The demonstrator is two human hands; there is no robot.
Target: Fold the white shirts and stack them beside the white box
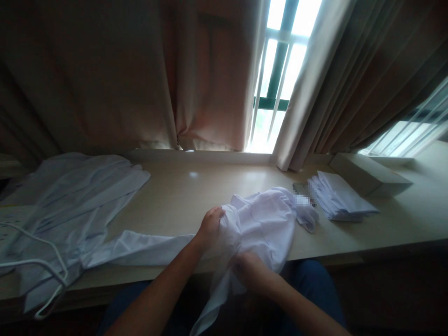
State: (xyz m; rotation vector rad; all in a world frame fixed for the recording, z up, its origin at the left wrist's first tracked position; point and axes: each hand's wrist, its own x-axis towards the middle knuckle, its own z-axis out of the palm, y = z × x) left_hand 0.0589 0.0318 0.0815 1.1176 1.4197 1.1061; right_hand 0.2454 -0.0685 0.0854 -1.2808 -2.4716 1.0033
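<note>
A crumpled white garment (266, 224) lies bunched at the front of the desk, and part of it hangs over the edge towards my lap. Its kind cannot be told for sure; the cloth is thin and plain. My left hand (210, 226) is closed on the upper left part of the cloth, thumb on top. Lower down and to the right, my right hand (250, 270) grips the same cloth near the desk edge, its fingers partly hidden and blurred.
More white garments (80, 200) lie spread on the left, one sleeve (150, 247) reaching towards my left hand. A white cable (52, 266) crosses them. On the right are a folded white stack (339, 196) and a box (371, 175). Curtains (213, 84) hang behind the desk (175, 186).
</note>
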